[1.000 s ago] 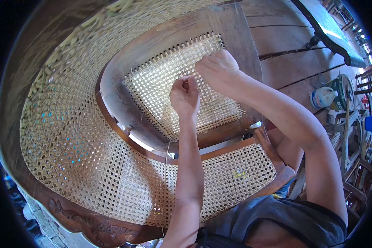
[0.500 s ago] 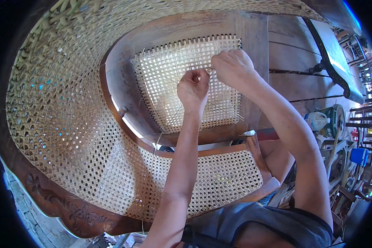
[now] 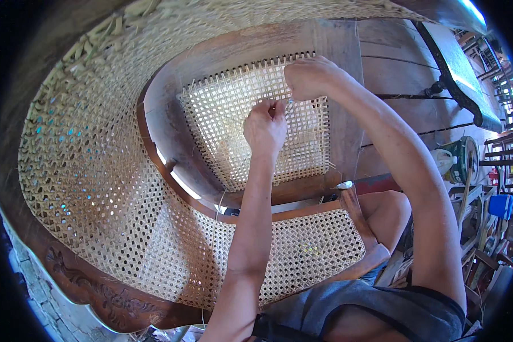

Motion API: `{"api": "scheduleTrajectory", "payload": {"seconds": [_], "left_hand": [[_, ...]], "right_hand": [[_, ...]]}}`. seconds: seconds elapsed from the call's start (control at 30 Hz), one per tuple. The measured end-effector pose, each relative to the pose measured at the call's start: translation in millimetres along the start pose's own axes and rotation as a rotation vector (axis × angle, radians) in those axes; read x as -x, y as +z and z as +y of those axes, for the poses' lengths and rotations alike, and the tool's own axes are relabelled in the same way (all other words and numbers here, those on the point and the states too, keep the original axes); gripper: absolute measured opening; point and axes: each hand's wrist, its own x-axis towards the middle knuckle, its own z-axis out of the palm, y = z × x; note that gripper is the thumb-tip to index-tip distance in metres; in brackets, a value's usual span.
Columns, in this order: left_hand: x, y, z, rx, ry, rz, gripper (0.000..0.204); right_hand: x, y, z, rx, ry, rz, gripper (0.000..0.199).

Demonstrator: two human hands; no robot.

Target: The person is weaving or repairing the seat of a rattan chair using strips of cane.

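A wooden chair seat frame [image 3: 343, 119] surrounds an open-weave cane panel [image 3: 228, 128] of pale strips, with strip ends along its far edge. Over the panel's middle, my left hand [image 3: 265, 130] is closed, thumb and fingertips pinched together. Just beyond it and to the right, my right hand [image 3: 309, 78] is curled shut near the panel's far right corner. A thin piece seems to show between the two hands, too small to name. What each set of fingers holds is hidden.
The curved caned backrest [image 3: 97, 188] wraps around the left and near sides, with a carved wooden rim [image 3: 111, 299]. A dark bench-like piece [image 3: 461, 80] stands at the far right. Beyond my right arm are a green bucket [image 3: 464, 162] and a blue box [image 3: 500, 206].
My right hand has shifted slightly left and toward the far side, with its elbow swung outward. My left hand stays pinched at nearly the same place. The view has tilted a little.
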Motion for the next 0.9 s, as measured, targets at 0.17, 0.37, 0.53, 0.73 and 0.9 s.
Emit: {"api": "scheduleTrajectory", "payload": {"seconds": [0.17, 0.37, 0.53, 0.73, 0.9], "left_hand": [[10, -3, 7, 0.083, 0.06, 0.024, 0.024], [20, 25, 1, -0.085, 0.202, 0.319, 0.012], [14, 33, -4, 0.09, 0.158, 0.3, 0.016], [11, 39, -7, -0.113, 0.265, 0.39, 0.007], [13, 39, -7, -0.196, 0.374, 0.434, 0.01]], "right_hand": [[10, 31, -8, -0.032, 0.043, 0.315, 0.022], [40, 29, 5, 0.076, 0.078, 0.341, 0.01], [56, 27, 44, 0.073, 0.086, 0.465, 0.024], [64, 16, 68, 0.03, 0.253, 0.617, 0.044], [64, 17, 85, 0.051, 0.253, 0.637, 0.048]]}}
